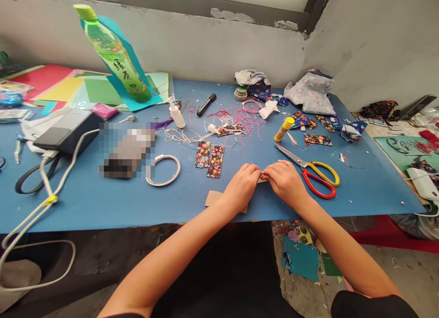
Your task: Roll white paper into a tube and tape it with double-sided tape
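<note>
My left hand (243, 186) and my right hand (285, 182) meet near the front edge of the blue table. Both are closed, fingertips pinched together around a small pale piece (262, 180) that they mostly cover; its kind cannot be made out. Under my left wrist lies a brown cardboard piece (214, 198), partly hidden by the forearm. Two floral fabric-covered rectangles, one on the left (202, 154) and one on the right (216, 161), lie just beyond my left hand. Scissors (310, 168) with one yellow and one red handle rest open to the right of my right hand.
A yellow glue stick (284, 129) and a white squeeze bottle (177, 113) stand farther back. Tangled cords (245, 121) and a black marker (206, 105) lie behind. At left are a green drink bottle (116, 57), a blurred phone-like object (127, 152), a power bank (70, 129) with cables and a white ring (163, 170).
</note>
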A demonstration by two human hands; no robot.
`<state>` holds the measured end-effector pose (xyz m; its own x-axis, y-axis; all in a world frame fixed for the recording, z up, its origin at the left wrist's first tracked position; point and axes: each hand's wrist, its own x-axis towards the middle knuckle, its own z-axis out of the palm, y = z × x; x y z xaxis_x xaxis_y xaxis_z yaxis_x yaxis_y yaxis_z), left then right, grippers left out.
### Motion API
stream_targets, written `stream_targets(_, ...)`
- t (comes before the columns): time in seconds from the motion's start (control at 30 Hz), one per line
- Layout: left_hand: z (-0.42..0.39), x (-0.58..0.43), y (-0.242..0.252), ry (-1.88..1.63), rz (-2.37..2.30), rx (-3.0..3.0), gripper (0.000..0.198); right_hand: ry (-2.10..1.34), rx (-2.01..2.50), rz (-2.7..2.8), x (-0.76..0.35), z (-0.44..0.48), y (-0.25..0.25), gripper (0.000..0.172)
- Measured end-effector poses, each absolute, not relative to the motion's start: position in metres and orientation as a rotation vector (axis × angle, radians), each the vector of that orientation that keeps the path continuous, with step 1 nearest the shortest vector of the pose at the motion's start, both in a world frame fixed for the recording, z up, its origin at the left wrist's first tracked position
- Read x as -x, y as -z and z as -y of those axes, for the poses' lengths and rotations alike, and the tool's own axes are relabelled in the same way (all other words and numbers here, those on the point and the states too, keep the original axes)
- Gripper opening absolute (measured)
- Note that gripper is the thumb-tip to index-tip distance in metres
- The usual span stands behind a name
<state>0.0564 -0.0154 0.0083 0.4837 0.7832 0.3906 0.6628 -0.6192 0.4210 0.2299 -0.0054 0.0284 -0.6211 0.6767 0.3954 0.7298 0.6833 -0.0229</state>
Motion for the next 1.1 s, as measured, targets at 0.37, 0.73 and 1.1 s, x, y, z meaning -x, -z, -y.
stream_targets(0.37,0.012,-0.056,-0.002,-1.098,-1.215,-2.053,0.008,-0.014,1.165,2.425,-0.227,0.002,-0.023,0.023)
stream_targets(0.73,0.006,-0.056,-0.003,-1.066,-1.293,-2.118,0.016,-0.252,1.017,2.474,-0.236,-0.016,-0.027,0.020)
stream_targets(1.1,0.010,-0.055,-0.001,-1.056,-1.265,-2.088,0.015,-0.271,1.114,2.871,-0.227,-0.038,-0.058,0.006)
